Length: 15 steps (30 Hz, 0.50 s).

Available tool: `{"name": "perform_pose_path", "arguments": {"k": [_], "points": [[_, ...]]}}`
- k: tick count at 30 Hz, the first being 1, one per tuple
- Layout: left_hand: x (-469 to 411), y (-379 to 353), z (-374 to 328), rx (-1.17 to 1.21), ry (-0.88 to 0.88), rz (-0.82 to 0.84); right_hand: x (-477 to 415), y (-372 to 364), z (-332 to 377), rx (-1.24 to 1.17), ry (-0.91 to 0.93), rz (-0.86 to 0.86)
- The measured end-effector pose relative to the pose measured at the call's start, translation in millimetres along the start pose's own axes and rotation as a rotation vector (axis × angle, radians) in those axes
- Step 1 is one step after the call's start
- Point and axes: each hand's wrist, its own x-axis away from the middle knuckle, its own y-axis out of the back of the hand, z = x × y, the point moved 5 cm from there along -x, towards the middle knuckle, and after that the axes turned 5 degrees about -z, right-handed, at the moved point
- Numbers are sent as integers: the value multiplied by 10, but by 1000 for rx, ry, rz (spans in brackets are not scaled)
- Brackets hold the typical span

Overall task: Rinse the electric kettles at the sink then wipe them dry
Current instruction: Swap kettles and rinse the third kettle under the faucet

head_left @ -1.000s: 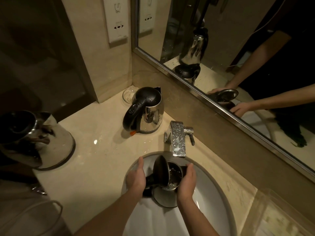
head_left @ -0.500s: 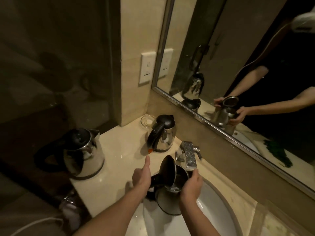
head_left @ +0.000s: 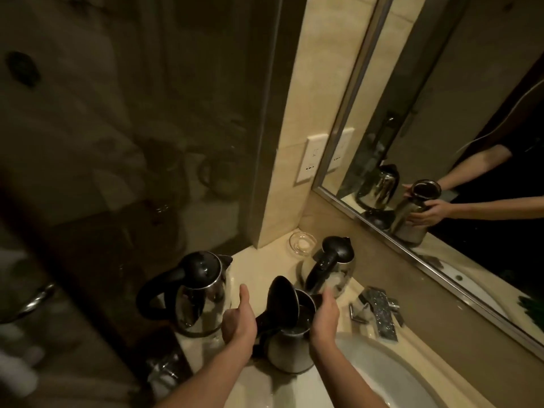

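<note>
The task looked to be in its early-to-middle part, with rinsing under way and no wiping begun. Of the 3 kettles in view, 1 was in hand: the held kettle (head_left: 290, 346) hung above the near-left rim of the sink (head_left: 391, 375), its black lid (head_left: 282, 298) hinged up and its mouth open. The left hand (head_left: 238, 322) had its fingers clamped round the black handle with the thumb sticking straight up, and the right hand (head_left: 325, 318) was cupped against the steel body near the spout, its fingers wrapped round the far side. Something glinted inside, perhaps rinse water, though the dim light left that uncertain. No water could be seen running from the faucet (head_left: 378, 315). The other 2 stood with lids closed on the tabletop (head_left: 256, 262): the left kettle (head_left: 200, 293) beside the left hand and the rear kettle (head_left: 329, 269) by the mirror (head_left: 441, 136), near a small glass dish (head_left: 301, 243). Whether either had been rinsed could not be told. No cloth was in view, so drying all 3 probably remained.
</note>
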Motion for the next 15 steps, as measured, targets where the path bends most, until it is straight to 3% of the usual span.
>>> {"name": "perform_pose_path", "arguments": {"k": [4, 12, 15], "points": [[-184, 199, -46, 39, -46, -77, 54, -301, -53, 26, -45, 50], [-362, 233, -54, 135, -73, -59, -133, -637, -120, 71, -46, 46], [-356, 188, -74, 43, -117, -37, -214, -658, -99, 86, -47, 60]]}}
